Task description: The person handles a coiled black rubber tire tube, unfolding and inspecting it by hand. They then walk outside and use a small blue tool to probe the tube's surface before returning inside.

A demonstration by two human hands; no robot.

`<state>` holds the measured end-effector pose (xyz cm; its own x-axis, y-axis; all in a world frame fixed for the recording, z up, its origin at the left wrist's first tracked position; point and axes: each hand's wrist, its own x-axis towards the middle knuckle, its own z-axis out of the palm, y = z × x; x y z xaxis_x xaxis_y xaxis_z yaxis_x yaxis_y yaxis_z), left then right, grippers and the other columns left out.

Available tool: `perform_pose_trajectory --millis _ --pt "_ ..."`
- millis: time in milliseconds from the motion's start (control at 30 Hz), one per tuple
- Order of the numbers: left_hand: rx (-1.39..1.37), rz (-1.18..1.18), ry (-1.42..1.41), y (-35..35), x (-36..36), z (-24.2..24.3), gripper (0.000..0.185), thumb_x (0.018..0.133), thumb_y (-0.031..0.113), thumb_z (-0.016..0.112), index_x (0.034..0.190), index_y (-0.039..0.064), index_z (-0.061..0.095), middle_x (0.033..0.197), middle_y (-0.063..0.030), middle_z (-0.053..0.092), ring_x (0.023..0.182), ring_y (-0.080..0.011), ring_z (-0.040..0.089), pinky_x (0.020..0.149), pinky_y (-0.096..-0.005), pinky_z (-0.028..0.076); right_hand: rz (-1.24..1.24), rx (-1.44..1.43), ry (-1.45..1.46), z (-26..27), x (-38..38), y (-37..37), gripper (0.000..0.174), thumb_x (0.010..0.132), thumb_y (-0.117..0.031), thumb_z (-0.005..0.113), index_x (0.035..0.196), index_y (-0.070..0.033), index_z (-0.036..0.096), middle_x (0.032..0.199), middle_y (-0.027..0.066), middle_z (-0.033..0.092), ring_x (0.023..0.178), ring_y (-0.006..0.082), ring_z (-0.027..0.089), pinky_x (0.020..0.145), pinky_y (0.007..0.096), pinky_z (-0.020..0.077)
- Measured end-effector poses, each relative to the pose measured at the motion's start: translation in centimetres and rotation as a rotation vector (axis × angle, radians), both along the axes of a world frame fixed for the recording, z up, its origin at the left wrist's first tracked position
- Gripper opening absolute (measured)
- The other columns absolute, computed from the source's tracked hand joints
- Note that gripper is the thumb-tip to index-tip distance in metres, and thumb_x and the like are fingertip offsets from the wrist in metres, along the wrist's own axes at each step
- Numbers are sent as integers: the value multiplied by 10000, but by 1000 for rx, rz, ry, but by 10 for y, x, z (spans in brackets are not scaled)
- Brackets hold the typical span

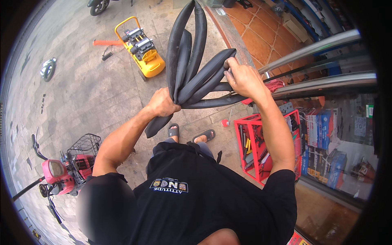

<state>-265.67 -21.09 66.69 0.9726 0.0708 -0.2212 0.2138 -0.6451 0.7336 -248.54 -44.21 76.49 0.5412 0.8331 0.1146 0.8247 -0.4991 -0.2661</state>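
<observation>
Several loops of black rubber inner tube (199, 82) fan upward and rightward from my left hand (166, 102), which grips them where they bunch together. A short folded end of the rubber sticks out below that fist. My right hand (242, 76) is at the right-hand loops, its curled fingers at the edge of the folded tip. Whether those fingers pinch the rubber or only touch it cannot be told. A thin valve stem shows on a lower loop, just left of my right wrist.
A yellow air compressor (150, 62) with an orange coiled hose (107, 43) stands on the paving ahead. Close on the right is a red metal tool rack (248, 122) beside glass doors. A pink scooter (64, 177) stands at the left. A small wheel (49, 71) lies farther off.
</observation>
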Motion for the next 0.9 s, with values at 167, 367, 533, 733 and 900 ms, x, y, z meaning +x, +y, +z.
perform_pose_trajectory --millis 167,367,533,733,900 --pt "-80 -28 68 13 8 7 368 632 183 739 946 3 676 838 -224 683 833 -355 676 788 -414 526 35 -109 0 7 0 -4 224 835 -136 624 1005 -43 512 750 229 644 759 447 629 673 525 485" --pt "-73 -88 -4 24 11 8 360 638 182 736 946 6 676 850 -227 682 835 -366 667 792 -411 522 130 -31 138 2 4 -8 200 810 -147 631 947 -26 550 751 225 646 768 430 633 688 514 486" --pt "-54 -70 -20 26 11 11 356 637 184 741 936 3 672 850 -235 678 841 -386 659 796 -423 518 73 -2 138 -10 5 -11 170 820 -130 626 925 -13 564 768 223 646 787 419 635 692 494 489" --pt "-8 -124 -4 28 11 5 398 630 186 754 971 4 662 865 -247 671 853 -405 651 806 -437 513 101 38 314 -21 7 -19 135 841 -99 605 935 -13 562 751 217 634 762 413 635 674 471 482" --pt "-14 -127 -42 29 5 6 431 620 176 749 1006 11 651 871 -254 666 860 -413 645 800 -447 511 87 60 350 -24 6 -24 149 832 -101 614 935 -16 549 752 214 626 740 409 628 670 464 477"
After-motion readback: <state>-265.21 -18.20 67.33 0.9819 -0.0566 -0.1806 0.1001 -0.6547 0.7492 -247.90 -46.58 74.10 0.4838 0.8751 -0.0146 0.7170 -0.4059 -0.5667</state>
